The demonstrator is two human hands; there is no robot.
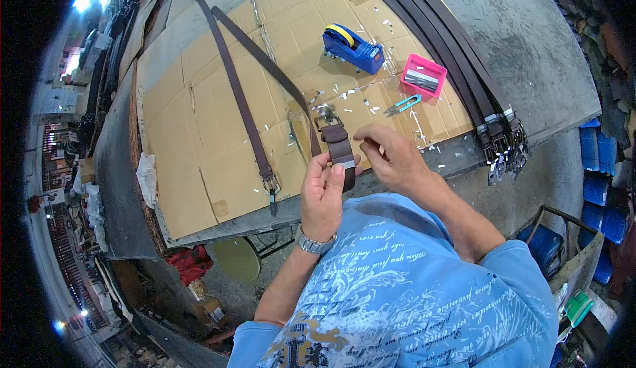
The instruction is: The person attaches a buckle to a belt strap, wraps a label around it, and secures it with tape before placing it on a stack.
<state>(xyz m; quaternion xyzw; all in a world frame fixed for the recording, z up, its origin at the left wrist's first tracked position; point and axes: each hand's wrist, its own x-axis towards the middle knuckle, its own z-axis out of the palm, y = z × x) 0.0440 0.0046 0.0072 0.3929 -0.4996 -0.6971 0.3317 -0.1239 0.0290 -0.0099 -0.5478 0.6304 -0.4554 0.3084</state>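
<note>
My left hand (pixel 323 192) is closed around a dark brown belt (pixel 339 148) close to its buckle (pixel 328 117). A pale band crosses the strap beside my thumb. Just to the right of this belt is my right hand (pixel 397 159), its fingers curled and thumb and fingertips close together. Whatever may be between those fingertips is too small to make out. Another brown belt (pixel 240 103) lies to the left on the cardboard, its buckle (pixel 271 184) at the near edge. A dark strap (pixel 265 56) slants from the far left toward the buckle I hold.
On the cardboard sheet (pixel 179 136) stand a blue tape dispenser (pixel 366 55) and a pink tray (pixel 429 65) holding dark and pale strips. Turquoise thread snips (pixel 405 105) lie beside it among scattered white scraps. Several belts (pixel 464 83) lie along the right, buckles bunched together.
</note>
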